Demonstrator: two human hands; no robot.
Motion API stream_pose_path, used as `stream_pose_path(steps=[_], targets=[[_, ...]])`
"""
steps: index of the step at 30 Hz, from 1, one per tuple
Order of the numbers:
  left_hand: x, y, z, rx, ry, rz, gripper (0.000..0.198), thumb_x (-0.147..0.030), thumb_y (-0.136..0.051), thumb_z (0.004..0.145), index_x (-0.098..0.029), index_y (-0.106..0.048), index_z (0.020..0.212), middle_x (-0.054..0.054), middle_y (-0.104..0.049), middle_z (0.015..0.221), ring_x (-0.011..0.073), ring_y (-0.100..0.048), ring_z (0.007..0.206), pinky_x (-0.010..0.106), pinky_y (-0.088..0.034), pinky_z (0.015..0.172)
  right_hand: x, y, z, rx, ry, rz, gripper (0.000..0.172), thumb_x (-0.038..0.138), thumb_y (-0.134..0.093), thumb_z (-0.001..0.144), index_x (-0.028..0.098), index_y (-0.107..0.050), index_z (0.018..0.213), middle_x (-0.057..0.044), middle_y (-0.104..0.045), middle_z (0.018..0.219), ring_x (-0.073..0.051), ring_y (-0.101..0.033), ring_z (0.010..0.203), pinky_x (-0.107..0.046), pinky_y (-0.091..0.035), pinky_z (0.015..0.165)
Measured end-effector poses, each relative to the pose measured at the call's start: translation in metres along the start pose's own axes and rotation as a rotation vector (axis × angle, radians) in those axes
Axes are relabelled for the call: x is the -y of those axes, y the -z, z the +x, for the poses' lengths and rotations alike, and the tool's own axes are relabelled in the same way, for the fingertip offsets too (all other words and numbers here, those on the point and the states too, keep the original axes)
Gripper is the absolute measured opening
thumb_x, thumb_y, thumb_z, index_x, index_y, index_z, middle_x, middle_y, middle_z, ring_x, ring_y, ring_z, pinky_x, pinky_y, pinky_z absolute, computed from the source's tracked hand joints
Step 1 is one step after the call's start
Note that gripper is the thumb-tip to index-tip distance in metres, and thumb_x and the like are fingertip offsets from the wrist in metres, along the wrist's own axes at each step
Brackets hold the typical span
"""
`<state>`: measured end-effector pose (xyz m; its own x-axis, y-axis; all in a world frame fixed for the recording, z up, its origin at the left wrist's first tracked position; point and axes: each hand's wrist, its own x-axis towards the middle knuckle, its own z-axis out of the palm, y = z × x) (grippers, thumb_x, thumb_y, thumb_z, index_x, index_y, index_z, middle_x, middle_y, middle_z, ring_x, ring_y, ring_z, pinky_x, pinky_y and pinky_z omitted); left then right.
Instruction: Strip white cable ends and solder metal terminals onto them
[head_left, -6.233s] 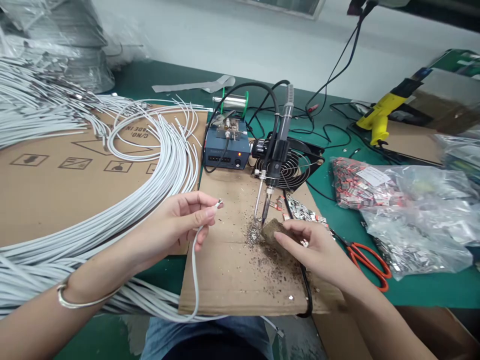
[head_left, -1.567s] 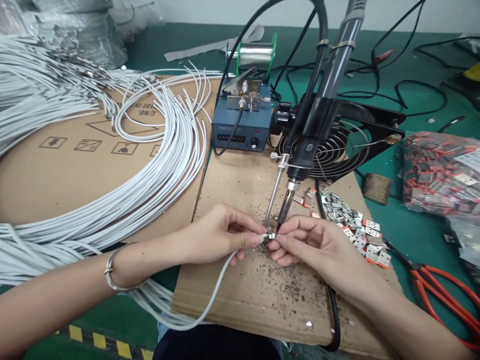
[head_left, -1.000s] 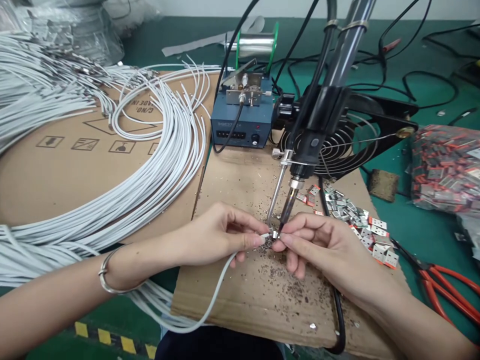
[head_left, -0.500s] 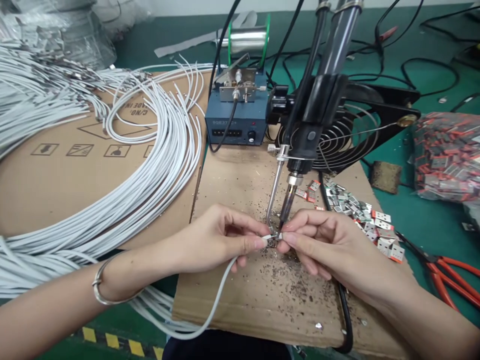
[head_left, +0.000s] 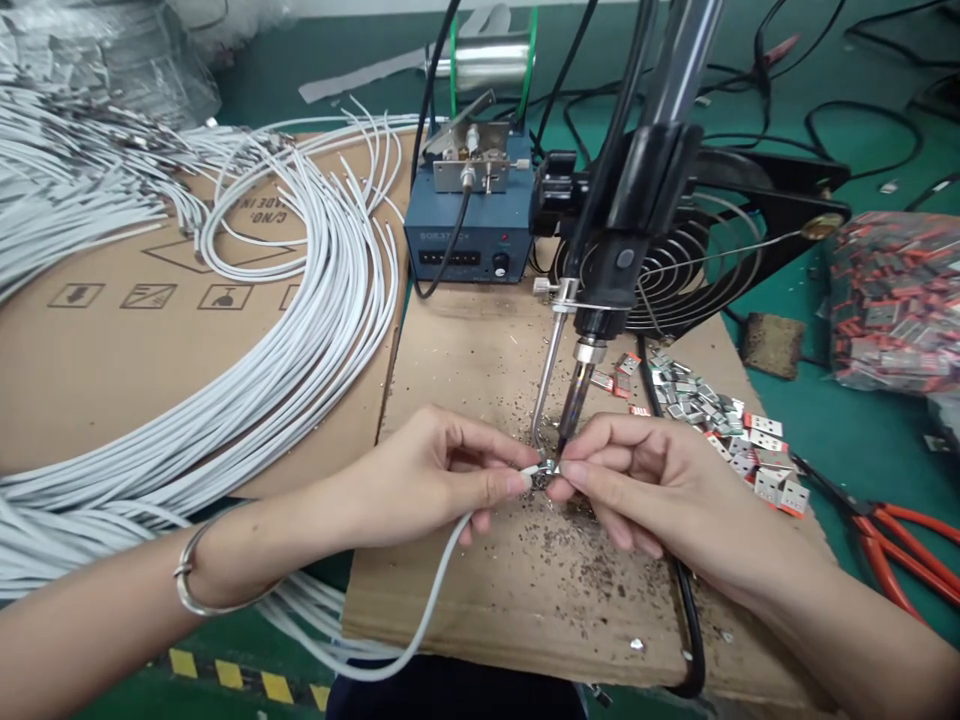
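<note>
My left hand (head_left: 457, 478) pinches a white cable (head_left: 442, 570) near its stripped end, the rest curving down toward the front edge of the cardboard. Between finger and thumb, my right hand (head_left: 637, 475) grips a small USB connector, mostly hidden by the fingertips. Wire end and connector meet just under the tip of a mounted soldering iron (head_left: 577, 400). Beside that tip ends a thin metal solder feed tube (head_left: 550, 370). Dark specks of solder residue lie on the cardboard (head_left: 465, 600) below both hands.
Many white cables (head_left: 322, 330) lie bundled at left. A blue solder feeder (head_left: 465, 235) carries a solder spool (head_left: 491, 75) behind. Loose USB connectors (head_left: 765, 455), red-handled pliers (head_left: 892, 540) and a bag of connectors (head_left: 892, 310) sit at right. A black fan (head_left: 690, 260) stands behind the iron.
The camera view has shifted slightly. Both hands keep their pinches at the iron tip, and the cable end and connector have moved by a tiny amount.
</note>
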<state>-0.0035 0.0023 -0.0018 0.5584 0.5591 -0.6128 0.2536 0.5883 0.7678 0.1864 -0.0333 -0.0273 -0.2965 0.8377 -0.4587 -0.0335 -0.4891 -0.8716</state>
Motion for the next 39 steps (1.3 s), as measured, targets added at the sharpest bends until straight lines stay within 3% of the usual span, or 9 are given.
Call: stream_pose_path(steps=[10, 16, 22, 29, 39], targets=[[-0.0024, -0.0027, -0.0012, -0.006, -0.007, -0.057, 0.007, -0.005, -0.060, 0.076, -0.009, -0.065, 0.074, -0.006, -0.056, 0.045, 0.0049, -0.049, 0.037, 0.015, -0.042, 0.038, 0.0070, 0.0002, -0.0014, 0.029, -0.026, 0.027, 0.020, 0.033, -0.074, 0.069, 0.017, -0.062, 0.068, -0.001, -0.066, 0.055, -0.003, -0.040, 0.030, -0.015, -0.024, 0.029], [0.0004, -0.0021, -0.0003, -0.006, -0.014, -0.108, 0.006, -0.005, -0.062, 0.075, -0.009, -0.065, 0.073, -0.006, -0.058, 0.050, 0.0042, -0.051, 0.039, 0.014, -0.045, 0.038, 0.0030, 0.0023, -0.0002, 0.034, 0.004, 0.035, 0.017, 0.031, -0.070, 0.075, 0.017, -0.063, 0.071, -0.004, -0.069, 0.062, -0.002, -0.038, 0.031, -0.017, -0.022, 0.030], [0.0006, -0.0019, 0.0013, -0.002, -0.025, -0.088, 0.005, -0.006, -0.061, 0.076, -0.008, -0.066, 0.074, -0.006, -0.056, 0.046, 0.0029, -0.049, 0.037, 0.011, -0.043, 0.037, 0.0074, 0.0018, 0.0008, 0.021, -0.005, 0.017, 0.019, 0.031, -0.073, 0.072, 0.016, -0.063, 0.068, -0.001, -0.064, 0.052, -0.003, -0.037, 0.031, -0.016, -0.023, 0.032], [-0.0001, -0.0016, 0.0006, 0.001, -0.008, -0.079, 0.006, -0.005, -0.061, 0.076, -0.007, -0.066, 0.075, -0.007, -0.056, 0.043, 0.0035, -0.049, 0.036, 0.011, -0.044, 0.037, 0.0046, 0.0033, -0.0005, 0.017, 0.012, 0.045, 0.015, 0.029, -0.073, 0.074, 0.017, -0.066, 0.069, -0.004, -0.070, 0.063, -0.001, -0.038, 0.033, -0.015, -0.025, 0.034], [-0.0020, -0.0008, 0.0004, 0.005, -0.020, -0.052, 0.006, -0.006, -0.062, 0.076, -0.008, -0.067, 0.074, -0.006, -0.056, 0.044, 0.0050, -0.050, 0.037, 0.014, -0.044, 0.039, 0.0068, 0.0011, 0.0006, -0.010, 0.032, 0.056, 0.015, 0.029, -0.076, 0.069, 0.017, -0.067, 0.067, -0.005, -0.069, 0.062, -0.001, -0.037, 0.033, -0.015, -0.023, 0.033]])
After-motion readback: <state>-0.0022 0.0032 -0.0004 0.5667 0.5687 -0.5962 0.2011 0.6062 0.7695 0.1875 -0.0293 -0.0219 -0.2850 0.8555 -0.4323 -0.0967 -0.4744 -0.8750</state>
